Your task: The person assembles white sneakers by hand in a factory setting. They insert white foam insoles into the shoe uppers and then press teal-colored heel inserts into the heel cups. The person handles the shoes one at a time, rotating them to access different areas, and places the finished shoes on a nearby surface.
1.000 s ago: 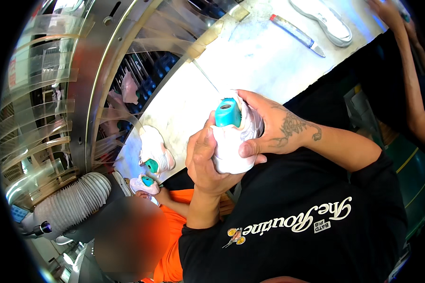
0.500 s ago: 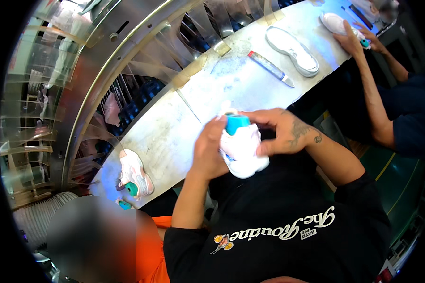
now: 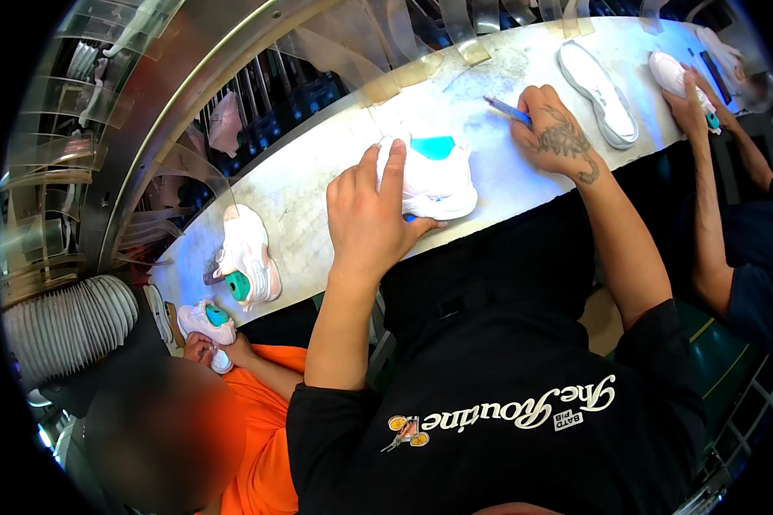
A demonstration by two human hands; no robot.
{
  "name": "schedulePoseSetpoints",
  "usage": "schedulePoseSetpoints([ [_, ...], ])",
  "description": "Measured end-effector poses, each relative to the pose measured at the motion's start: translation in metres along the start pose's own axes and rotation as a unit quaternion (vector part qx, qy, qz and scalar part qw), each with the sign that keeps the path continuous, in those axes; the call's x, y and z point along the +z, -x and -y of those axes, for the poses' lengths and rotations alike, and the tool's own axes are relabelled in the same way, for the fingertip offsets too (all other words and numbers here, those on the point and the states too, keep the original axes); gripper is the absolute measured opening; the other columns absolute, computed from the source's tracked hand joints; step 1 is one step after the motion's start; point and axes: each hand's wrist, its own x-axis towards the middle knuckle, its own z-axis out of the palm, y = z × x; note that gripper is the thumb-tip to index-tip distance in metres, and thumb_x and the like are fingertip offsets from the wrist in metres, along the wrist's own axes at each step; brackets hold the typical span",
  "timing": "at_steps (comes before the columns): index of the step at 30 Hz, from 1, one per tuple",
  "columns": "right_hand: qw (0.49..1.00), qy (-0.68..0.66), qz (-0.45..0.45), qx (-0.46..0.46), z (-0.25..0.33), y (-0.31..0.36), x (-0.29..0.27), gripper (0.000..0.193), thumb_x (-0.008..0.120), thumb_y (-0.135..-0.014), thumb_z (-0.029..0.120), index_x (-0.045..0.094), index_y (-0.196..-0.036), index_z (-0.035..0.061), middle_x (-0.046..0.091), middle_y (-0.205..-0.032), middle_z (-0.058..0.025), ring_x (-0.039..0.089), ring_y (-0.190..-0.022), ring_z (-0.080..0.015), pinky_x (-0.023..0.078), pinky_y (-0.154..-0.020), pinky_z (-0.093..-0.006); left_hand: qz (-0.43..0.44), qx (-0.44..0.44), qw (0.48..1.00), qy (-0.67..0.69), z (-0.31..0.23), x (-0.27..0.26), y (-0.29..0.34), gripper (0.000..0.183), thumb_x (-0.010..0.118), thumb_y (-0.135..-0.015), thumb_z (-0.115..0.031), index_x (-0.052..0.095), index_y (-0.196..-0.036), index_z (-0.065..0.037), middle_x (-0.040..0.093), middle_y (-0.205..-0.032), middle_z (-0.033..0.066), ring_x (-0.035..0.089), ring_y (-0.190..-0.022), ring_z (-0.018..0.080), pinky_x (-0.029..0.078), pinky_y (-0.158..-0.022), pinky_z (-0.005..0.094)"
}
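My left hand (image 3: 371,206) is closed round one end of a white shoe (image 3: 438,182), its thumb low along the side. A teal block, like a shoe last (image 3: 434,148), shows in the shoe's opening. The shoe rests on or just over the bench near its front edge. To its right, my right hand (image 3: 551,129) grips a slim knife-like tool (image 3: 507,110). One end of the tool sticks out past my fingers toward the upper left; the rest is hidden in my hand.
A white shoe sole (image 3: 599,94) lies on the pale bench (image 3: 309,227) to the right. Another shoe with a green last (image 3: 247,257) stands at left. Co-workers at left (image 3: 223,348) and right (image 3: 691,107) handle shoes. Clear plastic strips (image 3: 464,34) hang along the bench's far side.
The shoe, earlier between both hands near my body, has moved forward to the bench in my left hand alone. My right hand has left it and picked up the knife-like tool from the bench.
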Motion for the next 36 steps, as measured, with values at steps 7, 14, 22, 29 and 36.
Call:
schedulePoseSetpoints([
  [7,0.615,-0.78,0.102,-0.045,0.084,0.015,-0.003,0.01,0.058,-0.101,0.008,0.054,-0.111,0.0071,0.056,-0.084,-0.0054,0.047,-0.066,-0.0129,0.045,-0.067,-0.0363,0.001,-0.015,1.0,0.005,-0.001,0.003,-0.003,0.121,0.108,-0.049,-0.039,0.061,-0.156,-0.008,0.068,-0.143,0.0219,0.069,-0.117,0.0409,0.051,-0.102,0.0508],
  [14,0.524,-0.84,-0.098,0.106,0.134,0.031,0.044,0.018,0.064,-0.107,0.017,0.052,-0.095,0.0091,0.051,-0.077,-0.0045,0.044,-0.058,-0.0152,0.051,-0.069,-0.0415,0.049,-0.015,0.999,0.015,0.004,-0.007,-0.005,0.127,0.107,-0.049,-0.048,0.06,-0.159,-0.006,0.066,-0.146,0.0246,0.068,-0.121,0.0429,0.051,-0.105,0.0506],
  [22,0.528,-0.844,0.075,-0.05,0.108,0.043,0.06,0.023,0.051,-0.107,0.02,0.044,-0.086,0.0138,0.048,-0.071,-0.0012,0.038,-0.055,-0.0134,0.047,-0.072,-0.0416,0.057,-0.026,0.998,-0.008,-0.006,-0.006,-0.006,0.127,0.105,-0.05,-0.053,0.059,-0.159,-0.006,0.067,-0.14,0.0228,0.068,-0.119,0.0424,0.051,-0.102,0.0518],
  [29,0.525,-0.849,0.035,-0.049,0.11,0.041,0.06,0.025,0.051,-0.108,0.021,0.044,-0.085,0.0153,0.048,-0.071,-0.0007,0.039,-0.058,-0.0142,0.045,-0.073,-0.0415,-0.039,-0.019,0.999,0.007,0.003,0.006,0.004,0.114,0.103,-0.049,-0.058,0.071,-0.15,-0.015,0.071,-0.124,0.018,0.069,-0.111,0.0384,0.055,-0.091,0.0486],
  [36,0.524,-0.848,-0.034,-0.078,0.082,0.035,0.011,0.027,0.05,-0.109,0.023,0.043,-0.084,0.0155,0.042,-0.069,0.001,0.038,-0.059,-0.0113,0.043,-0.072,-0.0375,-0.072,-0.019,0.997,0.002,0.004,0.013,0.013,0.113,0.102,-0.051,-0.061,0.072,-0.15,-0.015,0.071,-0.123,0.0166,0.07,-0.109,0.037,0.056,-0.09,0.0478],
])
